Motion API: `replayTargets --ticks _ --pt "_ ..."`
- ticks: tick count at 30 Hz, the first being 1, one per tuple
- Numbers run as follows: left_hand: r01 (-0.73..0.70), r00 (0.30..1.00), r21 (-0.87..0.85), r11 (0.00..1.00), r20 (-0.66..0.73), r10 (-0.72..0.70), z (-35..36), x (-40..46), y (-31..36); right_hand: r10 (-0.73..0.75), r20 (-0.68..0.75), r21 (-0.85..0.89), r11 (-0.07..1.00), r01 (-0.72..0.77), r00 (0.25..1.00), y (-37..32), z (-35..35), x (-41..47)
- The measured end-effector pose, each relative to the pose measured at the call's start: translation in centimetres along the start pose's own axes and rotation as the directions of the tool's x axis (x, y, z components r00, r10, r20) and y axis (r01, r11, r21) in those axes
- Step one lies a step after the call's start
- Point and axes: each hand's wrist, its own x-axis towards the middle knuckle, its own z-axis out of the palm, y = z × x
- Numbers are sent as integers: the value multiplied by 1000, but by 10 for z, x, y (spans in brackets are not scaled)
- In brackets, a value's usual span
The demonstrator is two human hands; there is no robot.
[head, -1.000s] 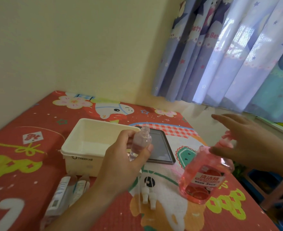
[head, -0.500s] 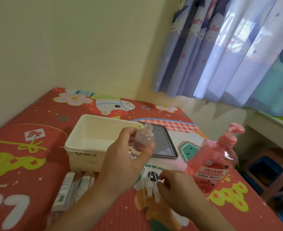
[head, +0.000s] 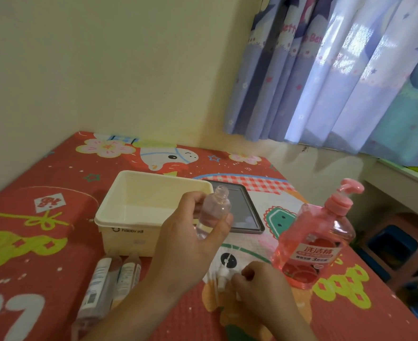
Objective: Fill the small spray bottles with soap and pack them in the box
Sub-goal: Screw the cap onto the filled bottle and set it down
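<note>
Pale walls and a blue curtain (head: 338, 77) back the red cartoon-print table (head: 43, 217), at whose near edge the left hand (head: 190, 247) grips a small uncapped spray bottle (head: 212, 212) upright, mouth up, likely so it can take its cap without spilling. Just beside it, the right hand (head: 257, 284) curls on a white spray cap (head: 221, 276) lying on the table, apparently to pick it up. Farther out, the empty box (head: 119, 225) sits mid-table for packing, two more bottles (head: 112, 281) lie at its near side, and the pink soap bottle (head: 313, 242) stands by the right edge.
</note>
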Motion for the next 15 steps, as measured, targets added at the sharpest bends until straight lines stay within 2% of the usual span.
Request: replayTargets --ticks 2,5,10,15 --pt "1 1000 3 1000 -5 -1 -1 1 -1 -9 -101 93 995 19 995 3 -5 0" --pt "9 1000 12 1000 -5 -9 -1 1 -3 -78 -268 244 959 146 960 0 -21 0" --pt "33 999 21 999 -7 -32 -1 2 -7 -155 -517 340 865 368 842 -22 -72 -10" --pt "51 999 48 998 -18 -50 -2 4 -12 -174 -593 412 773 482 786 -35 -116 -24"
